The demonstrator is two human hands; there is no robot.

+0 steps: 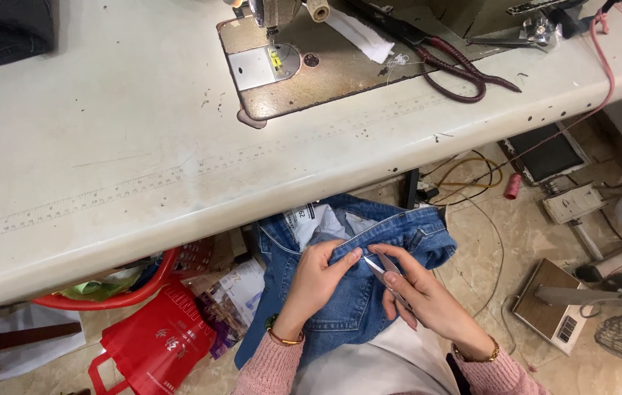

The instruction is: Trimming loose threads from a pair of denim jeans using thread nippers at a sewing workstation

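Snips [383,268] in right hand [428,296] point upper-left

The single head-worn camera looked steeply down from above the person's lap, facing forward over the pale sewing table [106,146] toward the sewing machine [282,51] at the frame's top edge; the hands sat close at the bottom, the tiled floor [516,234] showed to the right

Worktop [106,146]: pale, scuffed, printed ruler along near edge. Sewing machine bed plate [311,66] sunk in far centre. Dark red-handled scissors [457,69] right of plate, white cloth strip [358,33] beside them. Dark fabric [4,29] at far left corner.
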